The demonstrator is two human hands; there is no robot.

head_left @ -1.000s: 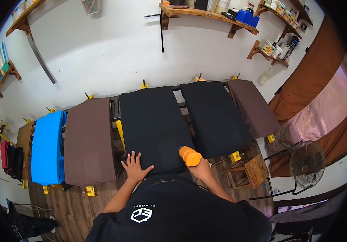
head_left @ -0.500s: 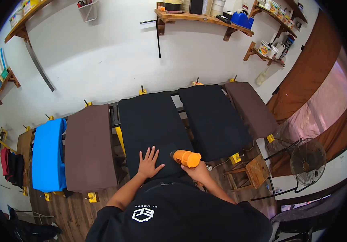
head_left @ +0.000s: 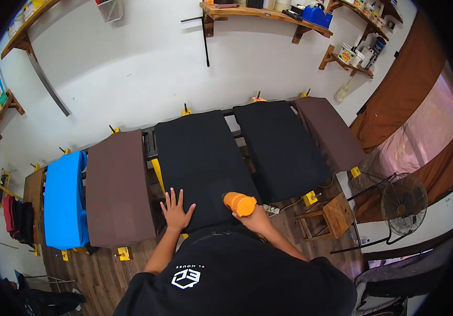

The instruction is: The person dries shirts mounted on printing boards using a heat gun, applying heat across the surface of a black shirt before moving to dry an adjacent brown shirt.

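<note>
My left hand (head_left: pixel 178 211) lies with fingers spread at the near left edge of a black cloth (head_left: pixel 200 158), which is draped over a long flat board in front of me. In my right hand (head_left: pixel 256 220) is an orange heat gun (head_left: pixel 241 204), gripped by its handle. Its dark nozzle points away from me and to the left, above the near right part of the same cloth. The fingers around the handle are partly hidden by the tool's body.
Beside it stand boards covered in brown (head_left: pixel 118 189), blue (head_left: pixel 65 200) and another black cloth (head_left: pixel 281 150), with a brown one (head_left: pixel 329 131) at far right. Yellow clamps (head_left: pixel 123 254) hold the boards. A power strip (head_left: pixel 271 209), wooden stool (head_left: pixel 334 216) and fan (head_left: pixel 404 204) are at right.
My left hand has slid left to the cloth's edge. The heat gun has shifted slightly left and nearer to me over the cloth. The whole view has tilted down a little.
</note>
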